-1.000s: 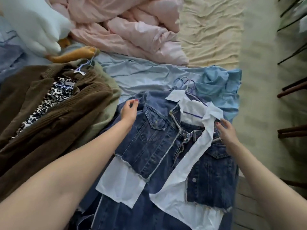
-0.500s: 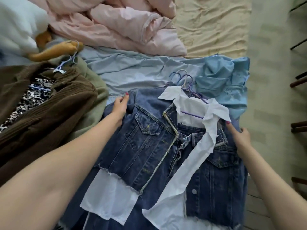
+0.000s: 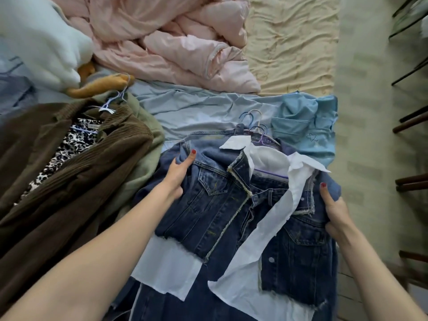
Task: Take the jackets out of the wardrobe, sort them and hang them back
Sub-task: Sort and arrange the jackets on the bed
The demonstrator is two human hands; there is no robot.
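A cropped dark denim jacket (image 3: pixel 208 212) with white shirt panels lies on its hanger on the bed, on top of other denim garments. My left hand (image 3: pixel 177 174) grips its left shoulder, thumb on top. My right hand (image 3: pixel 333 212) grips the right shoulder and side of the same jacket. Several hanger hooks (image 3: pixel 253 122) stick out above the collar. A brown corduroy jacket (image 3: pixel 69 181) with a leopard-print lining lies to the left over a green garment (image 3: pixel 148 154). A light blue jacket (image 3: pixel 303 135) lies beyond the denim one on the right.
A pink duvet (image 3: pixel 176 42) is bunched at the back of the bed on a cream sheet (image 3: pixel 294 42). A white fluffy item (image 3: pixel 39 42) and an orange one (image 3: pixel 99 85) lie at the back left. Dark chair legs (image 3: pixel 410 117) stand on the floor to the right.
Both hands have closed on the denim jacket's shoulders: the left slid onto the shoulder seam, the right moved outward and down to the right edge. The jacket has bunched slightly.
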